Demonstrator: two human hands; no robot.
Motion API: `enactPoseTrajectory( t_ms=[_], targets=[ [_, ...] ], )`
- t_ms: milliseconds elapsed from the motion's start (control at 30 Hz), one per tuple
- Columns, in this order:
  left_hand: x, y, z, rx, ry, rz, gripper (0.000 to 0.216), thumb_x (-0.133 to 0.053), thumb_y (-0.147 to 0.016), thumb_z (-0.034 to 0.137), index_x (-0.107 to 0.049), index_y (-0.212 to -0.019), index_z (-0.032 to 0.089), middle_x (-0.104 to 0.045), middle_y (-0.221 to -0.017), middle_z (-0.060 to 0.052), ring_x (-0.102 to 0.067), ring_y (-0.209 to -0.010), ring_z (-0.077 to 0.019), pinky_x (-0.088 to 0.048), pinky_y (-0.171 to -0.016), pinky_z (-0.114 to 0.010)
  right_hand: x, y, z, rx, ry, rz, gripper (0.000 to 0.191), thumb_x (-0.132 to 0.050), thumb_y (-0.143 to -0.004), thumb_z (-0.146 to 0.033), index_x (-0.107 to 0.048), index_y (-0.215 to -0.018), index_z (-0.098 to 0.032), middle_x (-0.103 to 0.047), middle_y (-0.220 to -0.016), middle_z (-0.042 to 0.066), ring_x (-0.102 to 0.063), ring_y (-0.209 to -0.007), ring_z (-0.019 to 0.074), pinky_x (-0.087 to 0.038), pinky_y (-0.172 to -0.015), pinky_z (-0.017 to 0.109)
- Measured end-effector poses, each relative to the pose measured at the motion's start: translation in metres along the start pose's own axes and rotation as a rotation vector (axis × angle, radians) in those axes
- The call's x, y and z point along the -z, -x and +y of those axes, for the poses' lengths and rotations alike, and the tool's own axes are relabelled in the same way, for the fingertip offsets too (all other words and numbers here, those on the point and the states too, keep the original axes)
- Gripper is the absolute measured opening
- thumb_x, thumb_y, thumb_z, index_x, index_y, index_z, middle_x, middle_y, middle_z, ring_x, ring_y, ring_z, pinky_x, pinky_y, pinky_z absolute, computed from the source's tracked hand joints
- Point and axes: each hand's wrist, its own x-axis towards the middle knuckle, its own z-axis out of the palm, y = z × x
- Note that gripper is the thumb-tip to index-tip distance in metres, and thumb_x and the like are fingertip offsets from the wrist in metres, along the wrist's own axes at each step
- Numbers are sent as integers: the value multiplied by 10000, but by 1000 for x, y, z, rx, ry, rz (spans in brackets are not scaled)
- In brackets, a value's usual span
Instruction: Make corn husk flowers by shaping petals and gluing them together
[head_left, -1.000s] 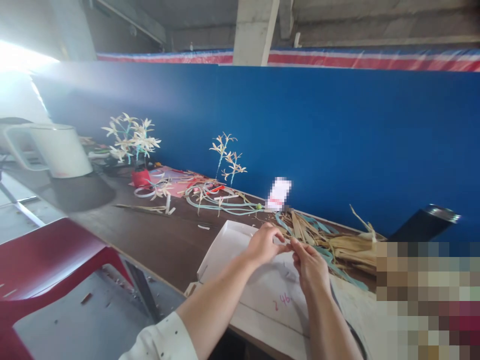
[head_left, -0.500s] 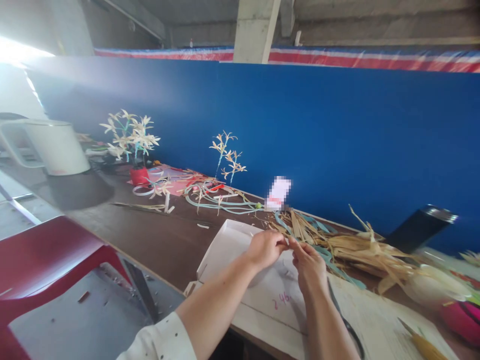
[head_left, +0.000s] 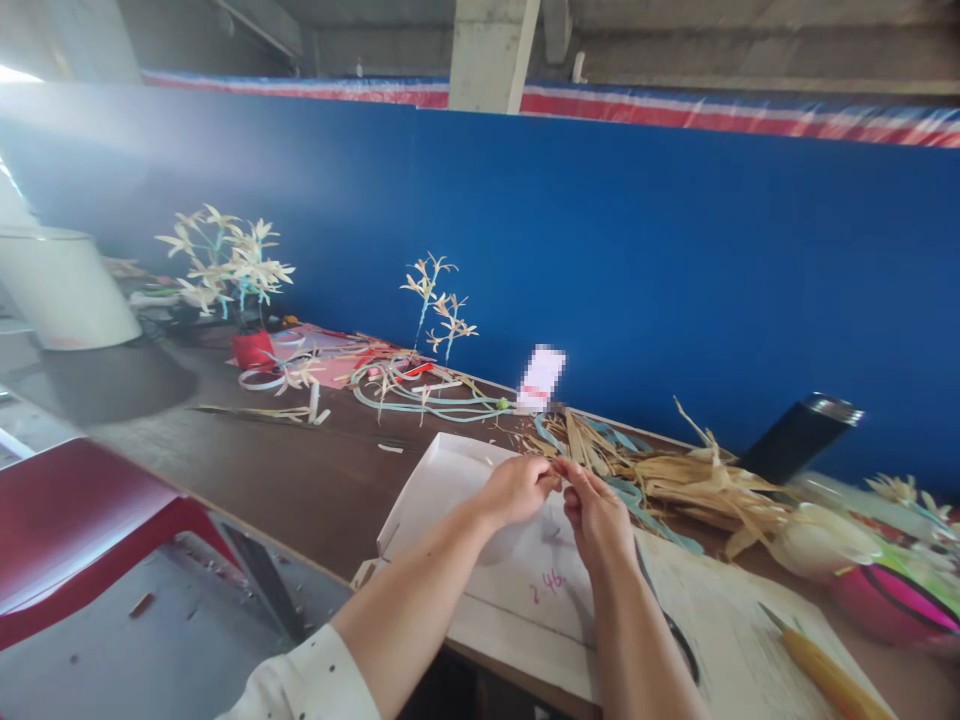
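My left hand (head_left: pixel 517 488) and my right hand (head_left: pixel 596 518) meet fingertip to fingertip above a shallow white cardboard tray (head_left: pixel 442 490) on the brown table (head_left: pixel 300 470). Both hands are closed in a pinch on something small and thin that I cannot make out. Just beyond my fingers lies a heap of dried straw-coloured leaf strips mixed with pale blue strips (head_left: pixel 660 480).
Handmade straw flowers stand in a red pot (head_left: pixel 232 270), with a smaller sprig (head_left: pixel 439 305) against the blue partition. Loose strips (head_left: pixel 420 385), a black cylinder (head_left: pixel 799 435), a white bulb shape (head_left: pixel 821 540), a pink object (head_left: pixel 896 600), a white bucket (head_left: pixel 60 290) and a red plastic chair (head_left: pixel 82 520) surround me.
The camera has swung to the right, so the table's right end with the bulb and pink object came into view. My hands stay pinched together over the tray.
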Motion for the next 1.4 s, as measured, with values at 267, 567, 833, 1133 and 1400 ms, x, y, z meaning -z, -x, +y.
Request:
enactPoseTrajectory(
  t_ms=[267,567,833,1133,1400],
  targets=[
    [3,-1,0,9,28,26,223,-452,-825,300,-628,-776,171,-663,-797,-23,-571,-719,-138,-372,-602,-208,-1,4,-10,-15,-182,-51,357,-749,-628,-353,-703,-945,-194,-679,-930,79,-372,-462,24,-247,-353,144],
    [5,-2,0,52,88,-4,211,-499,-807,326,-644,-780,175,-661,-738,-6,-573,-695,-132,-387,-623,-206,2,0,-11,44,-97,281,340,-810,-515,-399,-671,-682,-138,-679,-729,50,-352,-402,21,-211,-314,163],
    [4,-3,-1,58,141,-32,230,-507,-798,345,-646,-767,164,-647,-692,-3,-563,-660,-120,-383,-608,-200,1,-1,-6,67,-86,345,432,-826,-488,-422,-483,-515,-162,-504,-470,-47,-318,-364,25,-220,-323,172],
    [5,-2,0,129,230,6,280,-464,-803,379,-631,-769,157,-637,-697,-10,-552,-651,-127,-392,-598,-213,-2,6,-14,-82,-166,-99,414,-709,-660,-480,-671,-988,-230,-638,-1052,46,-588,-653,105,-404,-417,186],
    [8,-4,3,196,273,-3,274,-499,-770,389,-630,-753,149,-612,-646,1,-515,-589,-114,-364,-549,-213,4,3,-11,1,-178,-9,247,-778,-613,-299,-717,-815,-170,-649,-988,60,-381,-498,22,-282,-350,134]
  ],
)
